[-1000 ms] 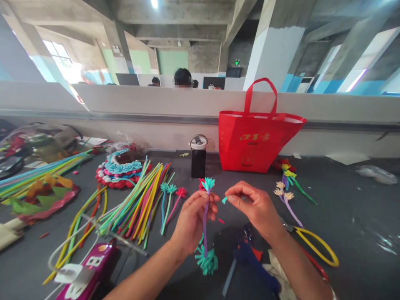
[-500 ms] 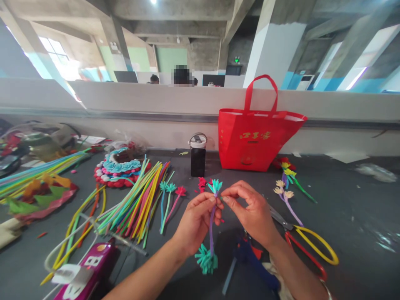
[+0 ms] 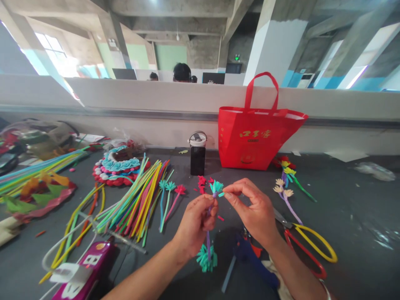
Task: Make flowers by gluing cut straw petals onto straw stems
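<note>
My left hand (image 3: 198,218) is closed round a purple pipe-cleaner stem (image 3: 208,239), gripping it just below a teal flower (image 3: 216,187). Beside that flower, my right hand (image 3: 254,208) pinches a short teal pipe-cleaner piece (image 3: 221,194) between thumb and fingertips. Whether this piece touches the flower I cannot tell. Under the left hand, a fuller teal tuft (image 3: 206,258) shows at the stem's lower end; I cannot tell if it is fixed there. Finished flowers on stems (image 3: 170,187) lie left of my hands, with red tufts (image 3: 201,183) just behind them.
Scissors (image 3: 308,237) with yellow and red handles and a blue-handled tool (image 3: 254,262) lie near my right arm. A pipe-cleaner bundle (image 3: 137,204) and a purple power strip (image 3: 90,266) are on the left. Behind stand a tumbler (image 3: 198,160) and a red bag (image 3: 250,141).
My right hand now shows a teal piece at its fingertips beside the flower. The left hand's fingers have curled further round the stem, and the flower head sits slightly lower.
</note>
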`<action>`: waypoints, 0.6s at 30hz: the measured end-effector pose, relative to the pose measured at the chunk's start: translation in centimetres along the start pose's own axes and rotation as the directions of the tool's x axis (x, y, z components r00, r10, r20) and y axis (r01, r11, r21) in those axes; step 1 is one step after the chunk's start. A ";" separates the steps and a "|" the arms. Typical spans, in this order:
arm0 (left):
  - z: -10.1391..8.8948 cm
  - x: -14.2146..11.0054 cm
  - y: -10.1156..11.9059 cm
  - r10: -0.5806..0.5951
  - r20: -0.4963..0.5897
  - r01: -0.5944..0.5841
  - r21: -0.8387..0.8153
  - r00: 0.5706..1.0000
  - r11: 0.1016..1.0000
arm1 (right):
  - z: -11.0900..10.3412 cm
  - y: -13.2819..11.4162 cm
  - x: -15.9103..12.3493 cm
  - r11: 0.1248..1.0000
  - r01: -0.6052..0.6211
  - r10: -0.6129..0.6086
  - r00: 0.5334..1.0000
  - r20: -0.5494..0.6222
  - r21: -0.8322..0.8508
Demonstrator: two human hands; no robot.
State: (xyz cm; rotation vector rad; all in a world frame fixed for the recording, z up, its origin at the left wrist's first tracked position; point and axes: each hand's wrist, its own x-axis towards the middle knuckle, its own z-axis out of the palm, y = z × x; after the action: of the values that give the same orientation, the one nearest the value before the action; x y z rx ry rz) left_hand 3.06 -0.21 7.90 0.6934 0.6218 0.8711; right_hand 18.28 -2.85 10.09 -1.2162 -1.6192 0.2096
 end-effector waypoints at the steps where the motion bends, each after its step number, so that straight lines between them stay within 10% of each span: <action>1: 0.0 0.0 0.0 -0.007 0.003 0.007 0.003 1.000 1.000 | 0.1 0.0 0.0 1.000 0.000 0.000 1.000 -0.004 -0.004; 18: 0.0 -0.2 -0.4 0.023 0.003 -0.023 0.046 1.000 0.999 | 0.5 0.2 -0.3 0.996 0.029 -0.032 0.999 -0.032 -0.088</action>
State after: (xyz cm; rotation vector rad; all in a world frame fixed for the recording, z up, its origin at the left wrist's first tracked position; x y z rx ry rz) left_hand 3.12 -0.59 7.70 0.7438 0.6345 0.8794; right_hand 17.96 -2.75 9.58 -1.2543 -1.6309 0.0989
